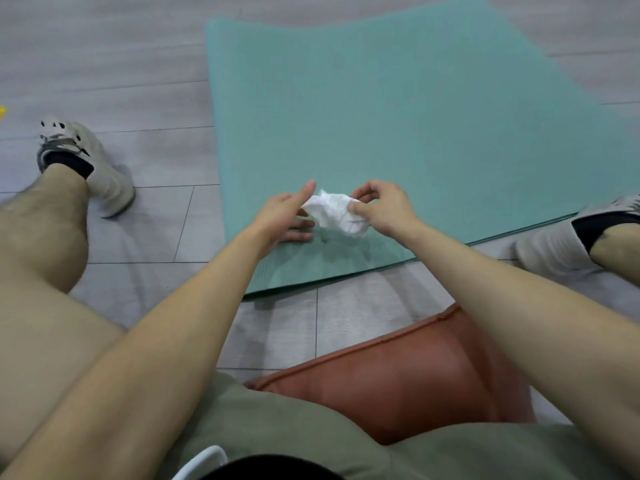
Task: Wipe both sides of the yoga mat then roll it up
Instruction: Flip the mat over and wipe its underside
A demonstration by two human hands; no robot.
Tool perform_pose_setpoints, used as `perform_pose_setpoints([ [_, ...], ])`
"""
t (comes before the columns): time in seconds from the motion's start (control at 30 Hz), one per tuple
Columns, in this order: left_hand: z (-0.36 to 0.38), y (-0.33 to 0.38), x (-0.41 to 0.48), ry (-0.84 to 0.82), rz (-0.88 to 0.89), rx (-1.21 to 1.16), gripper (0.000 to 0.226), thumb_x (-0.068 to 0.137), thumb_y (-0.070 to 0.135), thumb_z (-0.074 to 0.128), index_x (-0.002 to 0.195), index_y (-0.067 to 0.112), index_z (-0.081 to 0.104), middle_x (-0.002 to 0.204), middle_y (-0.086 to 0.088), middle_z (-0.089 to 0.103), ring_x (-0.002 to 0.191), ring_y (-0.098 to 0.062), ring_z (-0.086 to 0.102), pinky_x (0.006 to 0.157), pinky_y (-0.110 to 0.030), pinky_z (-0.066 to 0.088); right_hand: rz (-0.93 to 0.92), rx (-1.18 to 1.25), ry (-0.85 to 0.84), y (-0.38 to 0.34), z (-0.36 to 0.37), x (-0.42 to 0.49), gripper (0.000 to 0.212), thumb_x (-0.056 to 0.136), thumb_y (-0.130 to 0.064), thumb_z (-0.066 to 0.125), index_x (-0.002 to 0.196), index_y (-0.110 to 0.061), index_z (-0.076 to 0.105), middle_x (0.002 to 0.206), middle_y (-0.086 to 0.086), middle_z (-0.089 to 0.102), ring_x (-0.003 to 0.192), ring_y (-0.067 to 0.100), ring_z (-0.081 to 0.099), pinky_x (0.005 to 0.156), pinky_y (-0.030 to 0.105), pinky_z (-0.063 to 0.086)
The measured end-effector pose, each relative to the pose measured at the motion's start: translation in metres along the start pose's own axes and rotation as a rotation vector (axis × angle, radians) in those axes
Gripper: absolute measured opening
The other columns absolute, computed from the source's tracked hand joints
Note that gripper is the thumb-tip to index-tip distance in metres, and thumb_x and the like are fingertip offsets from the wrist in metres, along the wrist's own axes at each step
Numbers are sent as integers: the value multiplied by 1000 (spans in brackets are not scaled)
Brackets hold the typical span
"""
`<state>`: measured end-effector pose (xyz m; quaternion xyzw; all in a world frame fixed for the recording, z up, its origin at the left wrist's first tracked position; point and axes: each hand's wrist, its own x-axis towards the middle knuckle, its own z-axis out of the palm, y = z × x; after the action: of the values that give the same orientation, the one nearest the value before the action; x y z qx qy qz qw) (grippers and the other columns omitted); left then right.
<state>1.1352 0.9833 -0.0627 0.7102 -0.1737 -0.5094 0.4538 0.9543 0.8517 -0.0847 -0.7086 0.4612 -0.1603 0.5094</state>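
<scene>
A teal foam yoga mat (398, 116) lies flat and unrolled on the pale grey plank floor (104, 64). It fills the frame from the centre out to 12 and 2 o'clock, where the picture's edge cuts off its far end. Its near edge runs slantwise from 7 o'clock up toward 3 o'clock.

Above the near part of the mat, about the centre of the view, both hands meet on a crumpled white wiping cloth (336, 213). The right hand (384, 209) has its fingers curled and pinches the cloth's 3 o'clock end between thumb and fingertips. The left hand (284, 216) is at the cloth's 9 o'clock end, thumb stuck up and fingers mostly straight beneath it. Whether it actually grips the cloth is hidden by the hand itself. The cloth's underside, and whether it touches the mat, cannot be made out.

The person sits on a rust-brown leather cushion (415, 375) at 5 o'clock, partly covered by olive shorts (277, 427) and the right forearm. A light grey sneaker (86, 164) rests on the floor at 9 o'clock. Its mate (561, 237) at 3 o'clock touches the mat's near edge and is cropped by the frame. A yellow sliver (1, 110) at the 9 o'clock border and a white curved object (204, 459) at 6 o'clock are too cut off to identify.
</scene>
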Motion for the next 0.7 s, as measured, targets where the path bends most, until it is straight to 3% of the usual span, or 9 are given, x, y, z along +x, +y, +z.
perform_pose_setpoints([
  [0.07, 3, 2, -6, -56, -9, 23, 49, 89, 39, 83, 121, 7, 64, 113, -13, 74, 100, -32, 76, 85, -52, 65, -6, 55, -37, -4, 0, -1, 21, 85, -13, 83, 103, -18, 75, 93, -1, 73, 79, 13, 69, 70, 25, 55],
  [0.17, 4, 0, -7, 40, 45, 24, 42, 90, -1, 77, 126, 0, 55, 112, -24, 72, 85, -30, 75, 79, -48, 66, 17, 83, -94, -8, 3, -4, 21, 89, -12, 79, 109, -17, 74, 91, -1, 67, 80, 14, 67, 72, 27, 55],
  [0.23, 1, 1, -6, 47, 89, 43, 37, 92, -3, 74, 125, -1, 57, 103, -26, 71, 70, -25, 71, 70, -41, 66, 38, 79, -143, -9, 5, -6, 16, 93, -11, 72, 108, -17, 74, 93, 0, 71, 84, 18, 69, 76, 31, 58],
  [0.3, -4, 3, -5, 30, 136, 115, 33, 96, 1, 72, 127, 1, 60, 101, -24, 73, 67, -22, 69, 65, -38, 63, 83, 116, -226, -13, 6, -11, 13, 97, -16, 70, 109, -14, 74, 98, 6, 75, 85, 20, 72, 73, 34, 60],
  [0.4, -10, 5, -9, -77, 184, 235, 40, 97, 0, 69, 134, 12, 62, 106, -18, 76, 87, -23, 73, 77, -38, 62, 136, 114, -281, -22, 5, -17, 27, 95, -40, 77, 107, -16, 75, 99, 3, 78, 81, 15, 75, 66, 30, 59],
  [0.5, -11, 13, -18, -175, 167, 267, 52, 94, -3, 68, 141, 17, 57, 113, -13, 76, 96, -24, 73, 88, -41, 60, 121, 71, -302, -28, 3, -21, 21, 95, -26, 79, 107, -10, 73, 100, 7, 79, 82, 18, 77, 66, 30, 61],
  [0.57, -20, 17, -18, -67, 176, 320, 49, 94, 7, 71, 139, 18, 58, 115, -8, 76, 100, -23, 75, 91, -43, 60, 112, -2, -309, -33, 3, -22, 18, 93, -17, 78, 105, -4, 73, 98, 12, 78, 80, 22, 76, 67, 32, 62],
  [0.63, -42, 16, -14, 207, 212, 490, 42, 90, 20, 73, 131, 23, 62, 110, 0, 74, 103, -24, 73, 93, -43, 60, 86, -107, -290, -43, 6, -19, 14, 89, -13, 77, 100, -5, 72, 99, 13, 78, 81, 27, 78, 69, 38, 66],
  [0.7, -70, 13, -12, 427, 189, 698, 44, 85, 29, 73, 128, 30, 63, 119, -1, 66, 109, -28, 68, 96, -43, 57, 37, -308, -299, -52, 11, -13, 10, 87, -17, 76, 95, -12, 71, 98, 8, 76, 82, 27, 78, 70, 37, 66],
])
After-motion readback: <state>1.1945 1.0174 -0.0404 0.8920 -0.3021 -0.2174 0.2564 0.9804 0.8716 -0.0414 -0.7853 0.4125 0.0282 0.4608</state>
